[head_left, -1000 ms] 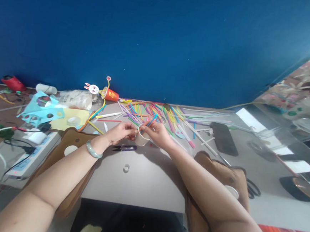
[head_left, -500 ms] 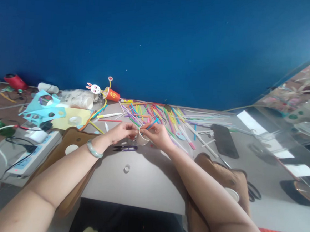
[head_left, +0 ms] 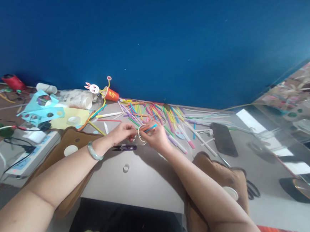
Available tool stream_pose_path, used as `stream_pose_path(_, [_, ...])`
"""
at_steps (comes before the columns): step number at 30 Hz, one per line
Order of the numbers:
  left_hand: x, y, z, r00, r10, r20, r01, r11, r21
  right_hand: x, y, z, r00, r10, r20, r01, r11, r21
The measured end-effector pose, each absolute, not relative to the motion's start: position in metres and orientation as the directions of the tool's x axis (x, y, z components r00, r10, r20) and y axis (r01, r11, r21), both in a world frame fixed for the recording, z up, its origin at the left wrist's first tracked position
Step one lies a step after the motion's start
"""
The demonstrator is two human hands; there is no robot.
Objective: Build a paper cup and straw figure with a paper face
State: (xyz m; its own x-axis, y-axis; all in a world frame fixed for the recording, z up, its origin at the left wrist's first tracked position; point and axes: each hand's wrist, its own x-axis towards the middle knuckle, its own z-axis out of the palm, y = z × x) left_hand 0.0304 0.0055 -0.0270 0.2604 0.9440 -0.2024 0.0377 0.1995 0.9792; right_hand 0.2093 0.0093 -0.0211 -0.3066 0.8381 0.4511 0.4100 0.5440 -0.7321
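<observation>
A small white paper cup [head_left: 141,141] is held between my two hands above the table. My left hand [head_left: 123,133], with a pale bangle at the wrist, is closed with its fingertips on the cup's left side. At the cup's rim, my right hand [head_left: 156,137] is closed around a thin straw [head_left: 151,128], orange toward the cup and blue at its outer end. Whether this is one piece or two I cannot tell. Dark thread snips [head_left: 125,148] lie just below the cup. A small clear round object [head_left: 126,168] sits nearer to me.
Loose coloured straws [head_left: 168,119] spread along the blue wall. An orange cup [head_left: 111,94] with a rabbit face lies on its side at the back. Stacked white cups [head_left: 83,101] and a power strip [head_left: 33,156] are at left; a dark phone [head_left: 224,139] lies at right.
My right hand has tipped the orange and blue straw lower, so its blue end now lies flatter. My left hand stays at the cup. The view has shifted slightly.
</observation>
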Motion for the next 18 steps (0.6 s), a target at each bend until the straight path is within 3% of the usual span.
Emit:
stream_pose_path(4, [0.0323,0.0035,-0.0263,0.237,0.940,-0.246,0.029,0.246,0.969,0.2092,0.0107,-0.0234,-0.321,0.808,0.494,0.434,0.589,-0.682])
stream_pose_path(9, [0.0310,0.0068,-0.0334,0.264,0.918,-0.297,-0.079,0.328,0.942,0.2099,0.0155,-0.0253,-0.354,0.829,0.433,0.430,0.555,-0.712])
stream_pose_path(18, [0.0329,-0.0015,-0.0285,0.345,0.914,-0.212,-0.076,0.252,0.965,0.2098,0.0154,-0.0281,-0.373,0.819,0.437,0.435,0.570,-0.697])
